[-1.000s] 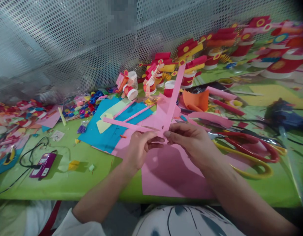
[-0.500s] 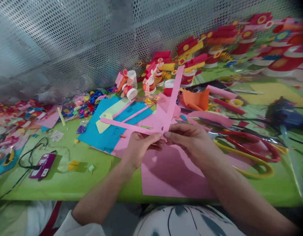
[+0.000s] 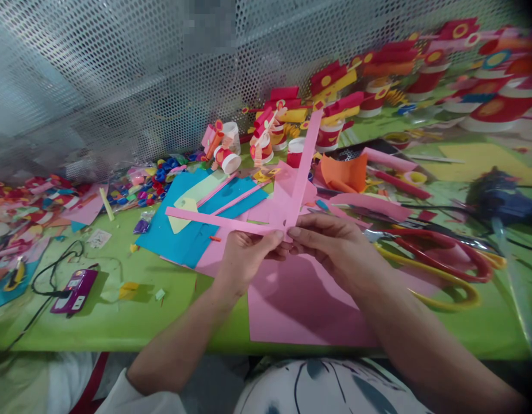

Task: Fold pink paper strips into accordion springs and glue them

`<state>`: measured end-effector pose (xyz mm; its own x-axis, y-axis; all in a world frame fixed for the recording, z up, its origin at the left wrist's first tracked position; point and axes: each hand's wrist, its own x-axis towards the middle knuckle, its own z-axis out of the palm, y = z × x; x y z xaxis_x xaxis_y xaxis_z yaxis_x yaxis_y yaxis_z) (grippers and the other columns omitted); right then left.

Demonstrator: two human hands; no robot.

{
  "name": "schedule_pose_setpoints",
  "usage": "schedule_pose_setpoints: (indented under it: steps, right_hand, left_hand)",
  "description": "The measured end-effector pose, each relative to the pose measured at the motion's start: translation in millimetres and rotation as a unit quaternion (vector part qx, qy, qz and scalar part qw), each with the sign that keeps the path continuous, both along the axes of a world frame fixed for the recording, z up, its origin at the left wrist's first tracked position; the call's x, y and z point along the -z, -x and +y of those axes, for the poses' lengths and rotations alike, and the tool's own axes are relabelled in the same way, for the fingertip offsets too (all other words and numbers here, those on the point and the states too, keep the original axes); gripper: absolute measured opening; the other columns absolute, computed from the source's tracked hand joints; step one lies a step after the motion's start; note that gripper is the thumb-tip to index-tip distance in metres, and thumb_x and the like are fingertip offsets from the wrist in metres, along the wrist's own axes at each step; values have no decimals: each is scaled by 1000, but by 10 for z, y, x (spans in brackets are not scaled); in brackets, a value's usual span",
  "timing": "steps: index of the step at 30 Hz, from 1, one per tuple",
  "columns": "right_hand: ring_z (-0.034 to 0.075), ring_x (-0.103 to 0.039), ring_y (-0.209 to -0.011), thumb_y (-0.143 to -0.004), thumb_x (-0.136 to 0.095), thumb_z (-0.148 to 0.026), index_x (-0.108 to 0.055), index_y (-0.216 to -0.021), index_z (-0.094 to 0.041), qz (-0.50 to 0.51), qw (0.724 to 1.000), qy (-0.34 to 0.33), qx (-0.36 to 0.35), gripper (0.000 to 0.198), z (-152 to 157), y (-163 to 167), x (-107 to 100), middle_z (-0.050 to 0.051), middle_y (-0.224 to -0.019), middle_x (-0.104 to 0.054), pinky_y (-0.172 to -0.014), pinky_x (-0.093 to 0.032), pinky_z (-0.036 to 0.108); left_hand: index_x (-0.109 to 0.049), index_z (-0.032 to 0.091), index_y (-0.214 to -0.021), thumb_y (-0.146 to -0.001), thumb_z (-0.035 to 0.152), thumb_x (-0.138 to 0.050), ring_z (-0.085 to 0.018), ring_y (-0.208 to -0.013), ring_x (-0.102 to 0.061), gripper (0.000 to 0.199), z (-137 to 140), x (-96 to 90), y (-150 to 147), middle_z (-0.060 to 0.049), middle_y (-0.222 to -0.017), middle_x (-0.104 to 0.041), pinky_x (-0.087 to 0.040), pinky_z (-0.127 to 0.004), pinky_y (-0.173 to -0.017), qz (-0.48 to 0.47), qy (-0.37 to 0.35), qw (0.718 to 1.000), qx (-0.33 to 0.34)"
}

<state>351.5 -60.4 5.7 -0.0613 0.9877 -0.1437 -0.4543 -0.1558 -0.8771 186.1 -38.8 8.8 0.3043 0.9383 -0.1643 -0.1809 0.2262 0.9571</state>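
At the middle of the green bench (image 3: 131, 322), just above a large pink sheet (image 3: 300, 305), the left hand (image 3: 244, 259) and right hand (image 3: 335, 250) meet fingertip to fingertip, each grip pinched together on the joint where two pink paper strips (image 3: 291, 201) cross. One strip runs out flat to the left over the blue paper (image 3: 179, 236); the other stands up and slants toward the far side. Both strips are held off the bench, the joint between thumbs and forefingers.

Just right of the right hand lie large scissors with red and yellow handles (image 3: 438, 264), partly on pink paper. Farther right sits a dark glue gun (image 3: 498, 198), blurred.

Beyond the strips, toward the far side, an orange paper piece (image 3: 343, 172) lies beside loose pink rolls. Behind these stand small white cups wrapped in red and yellow paper (image 3: 291, 123), in a row running far right; what is inside them cannot be made out. One small cup (image 3: 229, 158) lies tipped on its side, its open mouth facing near.

To the far left a heap of small coloured scraps (image 3: 153, 178) spreads along the perforated metal wall (image 3: 119, 75). Near left, a small purple device (image 3: 75, 290) with a black cord rests on the bench.
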Motion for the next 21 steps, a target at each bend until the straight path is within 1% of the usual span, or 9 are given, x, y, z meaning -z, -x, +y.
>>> schedule_pose_setpoints:
  steps: [4, 15, 21]
  right_hand:
    - [14, -67, -68, -70, -88, -28, -81, -80, -22, 1, 1000, -1, -3, 13, -1, -4, 3, 1, -75, -74, -70, -55, 28]
    - [14, -66, -66, -67, -90, -30, -79, -78, -21, -4, 1000, 8, 1, 18, 20, 14, -11, 1, -73, -73, -69, -54, 29]
    - [15, -66, -66, -68, -89, -29, -79, -78, -21, -5, 1000, 10, 0, 17, 10, 13, -22, 1, -73, -73, -69, -54, 30]
  left_hand:
    - [-80, 16, -81, -84, 31, -77, -12, -64, -70, 15, -1, 2, 4, -3, -69, -75, -61, -23, -65, -1, 1, 1000, 2]
    - [-80, 16, -81, -82, 31, -77, -12, -62, -69, 15, 16, 20, 2, -3, -68, -75, -60, -24, -64, -9, 14, 1000, 8]
    - [-80, 16, -81, -83, 31, -76, -12, -62, -69, 16, 8, 14, 3, -3, -68, -75, -60, -24, -65, -7, 12, 1000, 11]
